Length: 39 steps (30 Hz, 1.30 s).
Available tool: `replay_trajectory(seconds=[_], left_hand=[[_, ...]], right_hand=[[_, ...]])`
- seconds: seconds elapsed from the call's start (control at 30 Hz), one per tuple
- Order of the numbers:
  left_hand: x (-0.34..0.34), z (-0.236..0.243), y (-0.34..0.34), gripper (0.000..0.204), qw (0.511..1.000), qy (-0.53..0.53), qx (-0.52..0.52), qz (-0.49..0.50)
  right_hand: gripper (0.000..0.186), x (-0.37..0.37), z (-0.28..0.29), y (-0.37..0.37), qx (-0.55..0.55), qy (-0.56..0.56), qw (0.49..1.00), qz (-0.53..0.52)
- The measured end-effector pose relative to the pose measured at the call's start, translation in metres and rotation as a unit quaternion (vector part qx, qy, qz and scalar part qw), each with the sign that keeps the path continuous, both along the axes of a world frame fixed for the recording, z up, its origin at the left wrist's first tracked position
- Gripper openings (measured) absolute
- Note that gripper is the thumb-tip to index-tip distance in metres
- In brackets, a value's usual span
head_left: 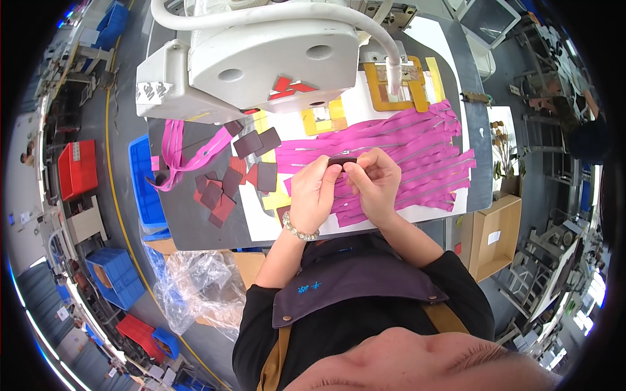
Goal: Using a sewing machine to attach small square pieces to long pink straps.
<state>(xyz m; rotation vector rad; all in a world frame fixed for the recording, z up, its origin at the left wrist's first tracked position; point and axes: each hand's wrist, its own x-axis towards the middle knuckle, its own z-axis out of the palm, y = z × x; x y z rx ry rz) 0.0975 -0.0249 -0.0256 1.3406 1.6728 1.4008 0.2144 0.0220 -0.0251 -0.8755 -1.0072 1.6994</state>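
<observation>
Both hands are pinching a small dark brown patch [343,160] between thumbs and fingers, above the front of the table. My left hand [312,193], with a beaded bracelet at the wrist, grips its left end. At its right end, the fingers of my right hand [378,186] are closed on it. Several magenta zipper strips [417,153] lie side by side under and beyond my hands. Left of them, dark brown and reddish patches [231,181] are scattered in loose overlapping groups. A looped bundle of magenta zipper strip [175,156] lies at the table's left end.
A large white machine head [274,62] overhangs the far side of the table. Yellow frames [385,107] lie beneath and beside it. A blue bin [145,186] stands at the left edge, with clear plastic wrap [195,290] below. An open cardboard box [499,238] is at the right.
</observation>
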Motion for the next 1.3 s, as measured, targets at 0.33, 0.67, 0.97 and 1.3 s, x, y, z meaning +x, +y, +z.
replay_trajectory(seconds=[0.33,0.67,0.97,1.3], left_hand=[[-0.009,0.0,0.001,0.028,1.0,-0.013,-0.016,-0.016],[-0.067,0.025,0.026,0.021,0.912,0.173,-0.081,-0.363],[-0.083,0.02,0.039,0.02,0.907,0.346,-0.092,-0.221],[-0.08,-0.003,0.04,0.038,0.876,0.456,0.048,-0.151]], right_hand=[[0.017,-0.001,-0.002,0.003,-0.021,0.02,0.999,0.033],[0.01,0.021,0.029,0.058,0.096,-0.24,0.883,0.392],[0.017,-0.011,-0.008,0.125,0.029,-0.229,0.873,0.429],[0.02,-0.039,-0.002,0.148,-0.019,-0.309,0.861,0.404]])
